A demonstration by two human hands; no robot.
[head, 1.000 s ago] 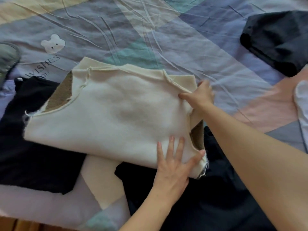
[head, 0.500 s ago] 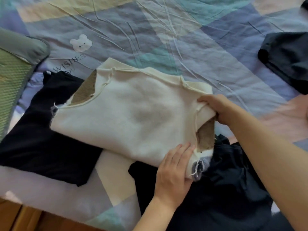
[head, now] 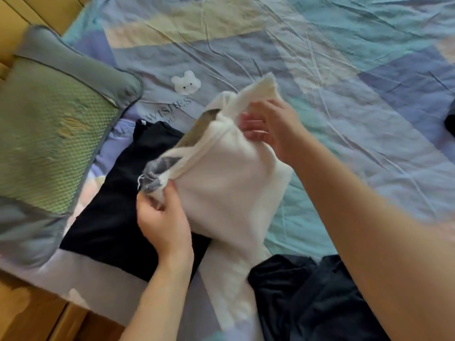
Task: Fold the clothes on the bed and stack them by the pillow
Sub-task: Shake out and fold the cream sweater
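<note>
- Two hands, left hand (head: 163, 221) and right hand (head: 269, 130), each pinching an edge of white garment (head: 229, 183), lifted over black folded garment (head: 108, 217) beside pillow (head: 49, 134).
- Risk: loose folds slipping open on set-down; stack skewing.

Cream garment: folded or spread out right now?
Folded. The cream garment is doubled into a compact bundle, left hand and right hand gripping its edges above the black folded garment.

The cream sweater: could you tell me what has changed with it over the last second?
Both hands, left hand and right hand, now grip the cream sweater and have folded its right side over leftward, toward the pillow. The folded black garment stayed put.
</note>
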